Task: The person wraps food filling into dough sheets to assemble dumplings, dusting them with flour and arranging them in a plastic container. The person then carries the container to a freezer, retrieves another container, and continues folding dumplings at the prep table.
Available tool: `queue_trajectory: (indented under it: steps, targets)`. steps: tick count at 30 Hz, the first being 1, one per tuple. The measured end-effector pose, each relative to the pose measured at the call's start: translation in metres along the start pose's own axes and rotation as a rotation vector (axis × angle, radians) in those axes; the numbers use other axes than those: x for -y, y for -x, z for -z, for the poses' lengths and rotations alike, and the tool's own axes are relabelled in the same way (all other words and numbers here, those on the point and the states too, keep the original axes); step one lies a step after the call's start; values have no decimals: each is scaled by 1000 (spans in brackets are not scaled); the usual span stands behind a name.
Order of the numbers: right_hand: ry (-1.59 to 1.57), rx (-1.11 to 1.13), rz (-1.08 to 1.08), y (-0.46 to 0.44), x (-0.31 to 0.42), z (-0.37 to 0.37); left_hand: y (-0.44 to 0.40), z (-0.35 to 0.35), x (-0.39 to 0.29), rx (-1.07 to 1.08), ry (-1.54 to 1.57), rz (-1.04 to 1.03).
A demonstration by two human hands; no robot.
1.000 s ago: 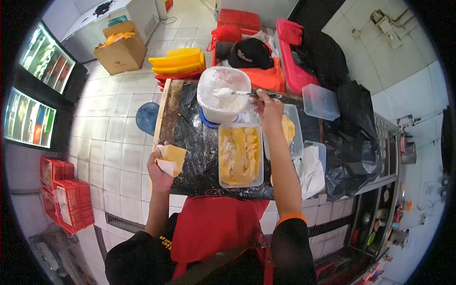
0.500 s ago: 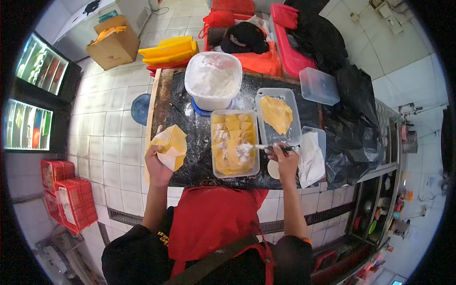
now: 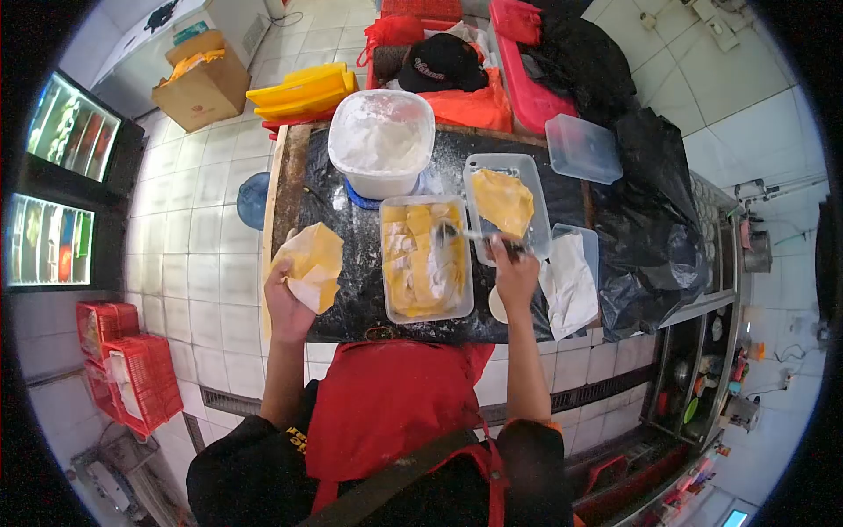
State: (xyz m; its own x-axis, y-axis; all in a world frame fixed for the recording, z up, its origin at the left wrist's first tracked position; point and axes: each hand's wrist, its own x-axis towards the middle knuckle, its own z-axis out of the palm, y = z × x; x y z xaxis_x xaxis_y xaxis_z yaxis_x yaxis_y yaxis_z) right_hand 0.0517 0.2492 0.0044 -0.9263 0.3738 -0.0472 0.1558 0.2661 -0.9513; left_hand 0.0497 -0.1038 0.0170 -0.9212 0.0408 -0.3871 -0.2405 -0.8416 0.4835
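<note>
My left hand [image 3: 288, 303] grips a stack of thin yellow and white sheets [image 3: 314, 263] above the left side of the black-covered table [image 3: 347, 303]. My right hand [image 3: 514, 272] is closed around the dark handle of a spoon [image 3: 470, 234], blurred by motion, whose bowl hangs over a clear container [image 3: 468, 303]. Inside that container lie yellow pieces [image 3: 413, 281] dusted with white powder. Behind it stands a white tub [image 3: 378, 180] filled with white powder [image 3: 386, 132]. To its right, another clear container [image 3: 544, 211] holds a yellow sheet [image 3: 503, 202].
A white cloth or paper [image 3: 569, 285] lies at the right, beside black plastic [image 3: 654, 272]. An empty clear container [image 3: 584, 149] sits at the back right. Beyond the table are a black cap [image 3: 443, 63], yellow trays [image 3: 303, 92] and a blue bottle [image 3: 253, 200].
My right hand has come from the powder tub down to the container with the spoon, and white powder now covers more yellow pieces. The view has shifted slightly.
</note>
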Motion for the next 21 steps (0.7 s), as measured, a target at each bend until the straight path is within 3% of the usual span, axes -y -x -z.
queue_trajectory:
  steps: [3,7,9,10,12,13,17,21]
  targets:
    - [-57,-25,139,-34,-6,-24,3,-3,-1,111,-17,57]
    - [-212,-215,291,-43,84,-23,3,-25,4,146,-38,61]
    - [-18,-98,404,-56,120,-21,0,-29,8,249,-13,173]
    - [-20,-99,402,-63,124,-28,-2,-32,13,249,-16,174]
    - [235,-127,597,-67,134,-44,-9,-34,24,356,7,230]
    - [319,-137,668,-65,139,-49,-13,-30,29,312,-12,249]
    - [293,516,385,-7,127,-58,-40,15,55,431,-96,303]
    - [275,515,337,22,110,-68,-29,-35,50,436,-63,267]
